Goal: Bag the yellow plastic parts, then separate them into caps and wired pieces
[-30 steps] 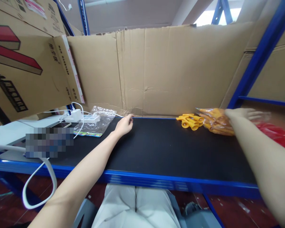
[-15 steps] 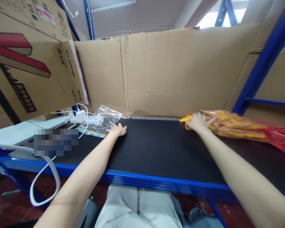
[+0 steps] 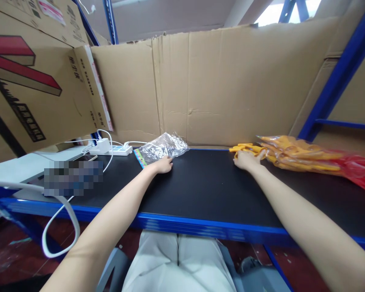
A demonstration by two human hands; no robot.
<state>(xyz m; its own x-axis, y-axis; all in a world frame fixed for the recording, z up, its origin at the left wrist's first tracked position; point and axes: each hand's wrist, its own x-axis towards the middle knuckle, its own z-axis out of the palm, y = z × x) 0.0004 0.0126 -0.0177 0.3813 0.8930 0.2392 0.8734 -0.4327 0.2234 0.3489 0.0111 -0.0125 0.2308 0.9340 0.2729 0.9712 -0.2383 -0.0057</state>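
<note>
Yellow pieces: some loose at right hand, more in filled bag, none visible inside clear bag by left hand; can't tell either grip.

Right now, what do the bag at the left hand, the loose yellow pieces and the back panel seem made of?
Bag: likely thin glossy plastic, see-through with crinkled glints.
Loose yellow pieces: probably smooth plastic, evenly coloured.
Back panel: matt cardboard, brown, creased, ragged along its top.

big ol' cardboard box up left, power strip with chunky white adapter, cardboard sheet along the back
</note>
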